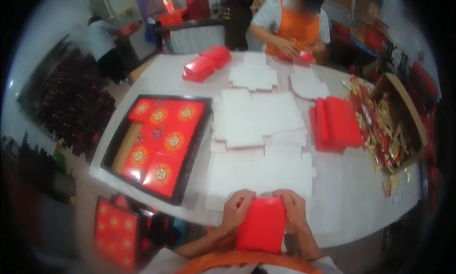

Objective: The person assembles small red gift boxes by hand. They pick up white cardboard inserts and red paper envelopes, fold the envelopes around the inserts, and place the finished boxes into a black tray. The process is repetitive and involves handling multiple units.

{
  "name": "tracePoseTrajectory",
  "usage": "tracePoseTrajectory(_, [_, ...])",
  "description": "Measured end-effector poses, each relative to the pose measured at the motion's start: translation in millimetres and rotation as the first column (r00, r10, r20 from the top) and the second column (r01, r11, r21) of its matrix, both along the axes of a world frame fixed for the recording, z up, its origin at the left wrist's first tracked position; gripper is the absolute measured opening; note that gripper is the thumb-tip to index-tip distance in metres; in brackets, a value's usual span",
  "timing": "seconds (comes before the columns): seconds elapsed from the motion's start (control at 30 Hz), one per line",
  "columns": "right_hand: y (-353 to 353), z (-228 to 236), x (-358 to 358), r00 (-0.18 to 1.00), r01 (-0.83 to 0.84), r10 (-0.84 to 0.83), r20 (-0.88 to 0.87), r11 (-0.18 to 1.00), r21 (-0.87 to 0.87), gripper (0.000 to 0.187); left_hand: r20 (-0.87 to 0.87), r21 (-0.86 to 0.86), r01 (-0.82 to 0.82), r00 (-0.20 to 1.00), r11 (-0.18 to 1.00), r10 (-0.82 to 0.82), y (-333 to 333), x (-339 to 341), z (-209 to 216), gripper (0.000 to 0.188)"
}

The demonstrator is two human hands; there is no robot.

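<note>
A red cardboard box [261, 225] is held upright against the table's near edge, close to my body. My left hand [237, 207] grips its left side, fingers curled over the top corner. On the opposite side my right hand [292, 208] is closed round the upper right corner. Just beyond both hands lie flat white card blanks [259, 172] in overlapping layers. To the left, a black-rimmed tray [176, 198] holds several red boxes with round gold patterns. Folded red card pieces [336, 124] are stacked to the right of the blanks.
An open brown carton [403, 117] spills small wrapped packets [382, 127] at the right. More red boxes [206, 64] sit at the far side. A co-worker in an orange apron [299, 27] handles a red piece across the table. Patterned red trays [114, 231] stand below at left.
</note>
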State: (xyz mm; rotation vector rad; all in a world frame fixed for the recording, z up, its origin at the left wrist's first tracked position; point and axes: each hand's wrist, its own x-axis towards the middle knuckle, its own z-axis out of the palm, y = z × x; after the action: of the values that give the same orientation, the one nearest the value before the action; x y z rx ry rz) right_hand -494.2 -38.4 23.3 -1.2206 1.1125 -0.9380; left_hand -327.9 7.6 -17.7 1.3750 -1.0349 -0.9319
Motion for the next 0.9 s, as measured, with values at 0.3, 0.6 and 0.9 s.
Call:
tracePoseTrajectory(0.3, [-12.5, -15.8, -19.5, 0.972, -0.180, 0.138, 0.189, 0.956, 0.230, 0.024, -0.035, 0.031, 0.087, 0.996, 0.996, -0.086, -3.5, -4.4, -7.3, 0.009])
tracePoseTrajectory(0.6, [-10.1, -24.0, -11.9, 0.988, -0.091, 0.069, 0.141, 0.983, 0.157, 0.024, -0.104, 0.098, 0.089, 0.991, 0.991, -0.078, -7.4, -6.1, 1.6, 0.011])
tracePoseTrajectory(0.9, [-4.8, -33.3, -16.1, 0.969, -0.151, 0.137, 0.207, 0.987, 0.053, 0.027, -0.085, 0.117, 0.023, 0.996, 0.993, -0.013, -3.6, -7.0, 1.2, 0.007])
